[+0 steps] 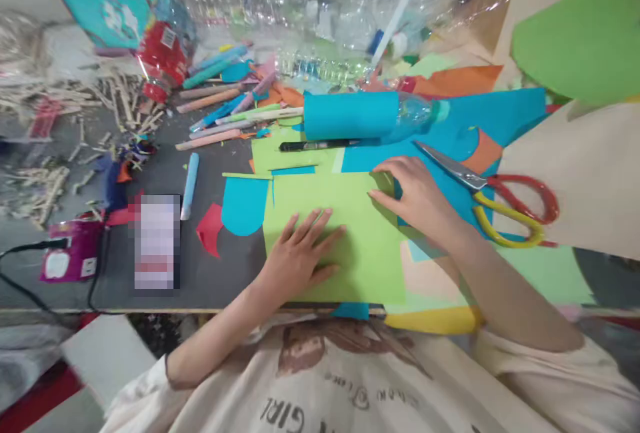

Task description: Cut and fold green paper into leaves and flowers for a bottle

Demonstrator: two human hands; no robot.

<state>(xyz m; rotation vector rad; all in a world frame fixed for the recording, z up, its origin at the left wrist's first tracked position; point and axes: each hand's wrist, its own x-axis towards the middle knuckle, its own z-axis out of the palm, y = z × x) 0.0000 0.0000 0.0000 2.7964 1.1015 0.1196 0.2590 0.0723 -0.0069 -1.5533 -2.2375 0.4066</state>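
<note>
A light green sheet of paper (pixel 365 240) lies on the table in front of me. My left hand (pixel 300 256) rests flat on its lower left part, fingers spread. At the sheet's upper right corner, my right hand (pixel 410 190) has curved fingers and thumb around the slightly curled paper edge. Just above lies a clear plastic bottle (pixel 415 115) wrapped in a blue paper sleeve (pixel 350 115), with a black pen (pixel 320 146) below it. Scissors (pixel 475 183) with red and yellow handles lie right of my right hand. A blue rounded paper piece (pixel 244 205) is left of the sheet.
A phone (pixel 156 240), a light blue stick (pixel 190 186) and a red paper scrap (pixel 210 230) lie at left. Colored paper rolls (pixel 220 96) and wooden sticks (pixel 125 96) are heaped behind. Plastic bottles (pixel 350 13) crowd the back. Large green paper (pixel 580 40) stands at right.
</note>
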